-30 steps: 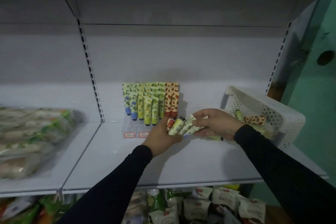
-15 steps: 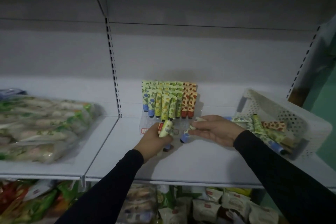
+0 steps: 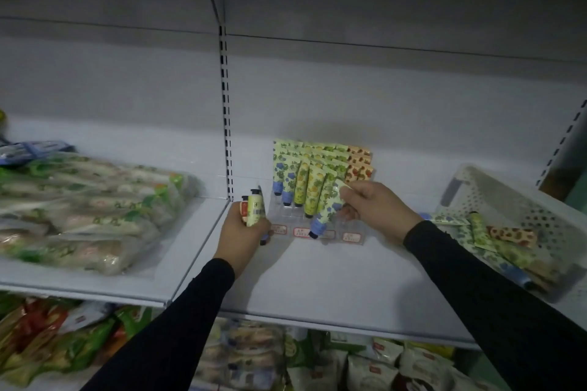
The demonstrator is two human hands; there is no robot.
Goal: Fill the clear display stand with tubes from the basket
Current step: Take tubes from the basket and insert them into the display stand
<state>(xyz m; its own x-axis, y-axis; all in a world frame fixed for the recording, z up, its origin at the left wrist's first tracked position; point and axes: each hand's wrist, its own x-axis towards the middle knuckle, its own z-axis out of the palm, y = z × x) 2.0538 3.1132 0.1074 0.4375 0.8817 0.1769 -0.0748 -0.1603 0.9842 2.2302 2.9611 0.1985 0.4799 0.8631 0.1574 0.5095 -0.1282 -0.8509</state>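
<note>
Tube in blue-flower print hangs cap-down from the right hand, whose fingers pinch its flat crimped end, right over the front row of the clear display stand. From where I stand, the thing to get right is straightening it: it leans to the left just now, and I would bring it upright so the cap drops clean into an empty front slot, beside the tubes already stood there, without knocking them. A light hold near the top looks enough; these tubes seem soft and would bend if pushed.

The left hand sits just left of the stand with its fingers wrapped round a small bunch of tubes, caps up, ready to be fed across one at a time.

The stand's back rows are packed with upright tubes in blue, yellow, green and red prints; several front slots by the price labels look empty. Off to the right on the same shelf, the white perforated basket has a loose heap of tubes lying flat in it.
</note>
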